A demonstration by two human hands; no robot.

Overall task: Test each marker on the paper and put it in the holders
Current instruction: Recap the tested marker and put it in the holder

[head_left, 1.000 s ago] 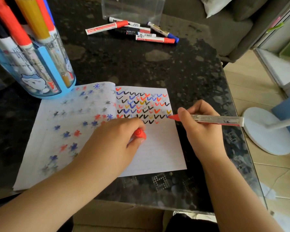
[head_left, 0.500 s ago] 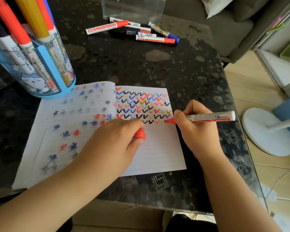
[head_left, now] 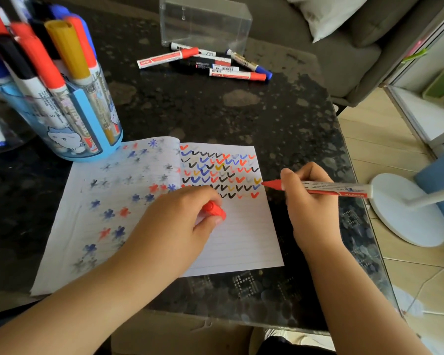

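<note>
We see the right hand (head_left: pixel 310 201) with its fingers (head_left: pixel 287 175) curled and clamped round a red marker (head_left: pixel 336 189). Body is white with a red stripe and small print, red collar and red tip. Tip pokes out just left of the fingertips and sits at the right edge of the paper (head_left: pixel 241 239), level with the last rows of check marks; whether it touches, we cannot tell. Barrel runs out to the right of the hand, over the tabletop (head_left: pixel 215 111) edge.

Left hand (head_left: pixel 174 226) rests on the paper, fingers curled and pinching the red cap (head_left: pixel 214 210); the cap shows between thumb and forefinger.

The paper is an open lined notebook. Right page, just above both sets of fingertips: rows of red, blue, black and yellow V ticks. Left page: bleed-through stars in blue, red and black.

Far left of the left hand, a clear-and-blue holder (head_left: pixel 87 139) with a cartoon print stands at the notebook's top corner, packed with capped markers: red, yellow, blue, black.

Well beyond the fingers, loose markers (head_left: pixel 205 62) lie in a pile, red, blue and black caps, just in front of a clear plastic box (head_left: pixel 205 21).
</note>
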